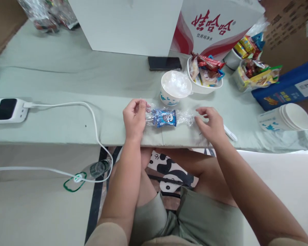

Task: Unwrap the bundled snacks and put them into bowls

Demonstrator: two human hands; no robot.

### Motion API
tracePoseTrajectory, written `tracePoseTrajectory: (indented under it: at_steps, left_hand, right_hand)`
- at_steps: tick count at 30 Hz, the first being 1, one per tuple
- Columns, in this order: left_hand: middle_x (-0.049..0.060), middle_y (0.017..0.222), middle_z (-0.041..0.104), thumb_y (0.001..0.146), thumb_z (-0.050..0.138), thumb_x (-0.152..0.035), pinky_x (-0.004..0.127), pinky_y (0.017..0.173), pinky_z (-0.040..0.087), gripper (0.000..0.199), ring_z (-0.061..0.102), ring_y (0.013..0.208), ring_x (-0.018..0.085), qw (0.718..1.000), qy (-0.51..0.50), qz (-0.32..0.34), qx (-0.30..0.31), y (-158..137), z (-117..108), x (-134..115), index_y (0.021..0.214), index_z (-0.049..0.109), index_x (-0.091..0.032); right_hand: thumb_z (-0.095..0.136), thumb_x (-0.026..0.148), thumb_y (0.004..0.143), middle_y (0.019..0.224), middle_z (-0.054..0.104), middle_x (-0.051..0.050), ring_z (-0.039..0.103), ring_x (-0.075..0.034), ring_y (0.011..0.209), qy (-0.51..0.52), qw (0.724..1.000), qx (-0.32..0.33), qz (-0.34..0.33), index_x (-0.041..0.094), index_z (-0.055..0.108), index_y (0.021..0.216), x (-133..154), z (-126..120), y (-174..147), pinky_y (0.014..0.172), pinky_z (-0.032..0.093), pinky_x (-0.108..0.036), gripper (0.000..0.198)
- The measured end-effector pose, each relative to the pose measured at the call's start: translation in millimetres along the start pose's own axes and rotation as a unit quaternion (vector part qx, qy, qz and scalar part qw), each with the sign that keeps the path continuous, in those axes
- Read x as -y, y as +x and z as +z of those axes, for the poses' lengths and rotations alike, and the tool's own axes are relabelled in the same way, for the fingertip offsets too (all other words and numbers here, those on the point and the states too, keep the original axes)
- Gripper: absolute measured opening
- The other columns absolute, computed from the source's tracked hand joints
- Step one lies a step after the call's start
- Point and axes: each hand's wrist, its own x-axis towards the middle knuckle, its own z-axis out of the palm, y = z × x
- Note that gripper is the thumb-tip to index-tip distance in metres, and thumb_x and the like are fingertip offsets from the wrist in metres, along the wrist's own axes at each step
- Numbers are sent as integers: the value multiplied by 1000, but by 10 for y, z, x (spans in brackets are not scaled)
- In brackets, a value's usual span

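A small blue snack packet [166, 117] lies near the table's front edge, wrapped in a clear plastic bag [184, 118]. My left hand [135, 118] pinches the left end of that plastic, thumb against fingers. At the other end, my right hand [210, 123] has its thumb and bent fingers apart, close beside the crumpled right end; whether a fingertip touches it I cannot tell. Just behind the packet stands a white paper cup [169, 99] with a blue print and clear plastic bunched in its mouth.
Behind are a black phone [164, 63] and a white bowl of wrapped snacks [204, 89]. Stacked paper cups [274, 119] lie at right, before a blue box [287, 85]. A white pen-like object [230, 133] lies by my right wrist. A cable [92, 114] runs from a power strip [7, 111].
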Motion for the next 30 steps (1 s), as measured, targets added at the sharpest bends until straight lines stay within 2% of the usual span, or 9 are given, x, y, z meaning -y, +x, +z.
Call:
tracePoseTrajectory:
  at_steps: [2, 3, 6, 11, 16, 20, 25, 28, 30]
  left_hand:
    - [3, 76, 70, 91, 65, -51, 22, 53, 48, 32, 66, 69, 13, 1000, 0, 7, 19, 1, -6, 3, 81, 65, -21]
    - [3, 76, 70, 91, 65, -52, 22, 54, 48, 32, 66, 70, 13, 1000, 0, 8, 25, -1, -7, 5, 82, 65, -21]
    - [3, 78, 70, 91, 64, -55, 21, 48, 45, 34, 66, 68, 13, 1000, 0, 9, 12, -3, -13, 1, 83, 64, -21]
    - [3, 81, 71, 92, 61, -58, 21, 50, 48, 37, 66, 67, 12, 999, -23, -3, -28, 17, -20, -30, 84, 62, -22]
    - [4, 83, 73, 95, 57, -58, 27, 79, 58, 37, 71, 83, 14, 998, -27, 59, -29, 14, 1, -35, 85, 60, -23]
    - [6, 93, 74, 96, 52, -61, 32, 90, 56, 39, 71, 94, 17, 995, -12, 103, -8, -19, 8, -37, 88, 59, -24]
    - [2, 74, 66, 93, 53, -66, 35, 80, 59, 44, 68, 74, 17, 991, -58, 93, 81, -60, -20, -77, 79, 58, -25]
    - [1, 64, 64, 90, 60, -60, 31, 65, 57, 42, 63, 61, 15, 982, -107, 80, 130, -76, -52, -108, 70, 59, -23]
    - [1, 58, 63, 89, 63, -51, 27, 54, 50, 39, 58, 52, 13, 974, -136, 74, 164, -92, -74, -134, 64, 60, -21]
  right_hand:
    - [67, 34, 77, 104, 71, -10, 65, -28, 97, -11, 999, 38, -19, 22, 67, 117, -4, 61, 59, 86, 54, -45, 42]
    - [68, 33, 75, 98, 72, -9, 65, -29, 94, -22, 997, 67, -16, 22, 68, 116, -2, 87, 92, 85, 53, -46, 43]
    - [64, 28, 77, 75, 66, -4, 63, -24, 77, -35, 993, 110, 2, 22, 72, 93, 31, 89, 166, 78, 52, -41, 19]
    - [61, 31, 84, 77, 63, -2, 59, -19, 71, 24, 1000, -7, -11, 23, 66, 85, 146, -146, 145, 71, 50, -35, 10]
    - [59, 25, 86, 87, 64, -5, 63, -23, 86, 0, 991, -107, -74, 25, 59, 82, 208, -257, 89, 82, 52, -40, 4]
    - [56, 22, 85, 90, 64, -7, 65, -26, 95, -1, 988, -123, -90, 25, 57, 81, 85, -175, -4, 89, 51, -45, 5]
    - [54, 14, 76, 97, 63, -7, 65, -26, 95, 0, 997, -63, -42, 24, 67, 88, -110, -147, -254, 89, 53, -48, 20]
    - [53, 13, 78, 105, 64, -8, 66, -27, 101, -19, 993, -117, -18, 24, 73, 94, 10, -234, -347, 96, 52, -50, 28]
    - [53, 15, 84, 106, 68, -8, 68, -26, 102, -20, 987, -151, -55, 24, 73, 99, 216, -288, -345, 97, 52, -48, 27]
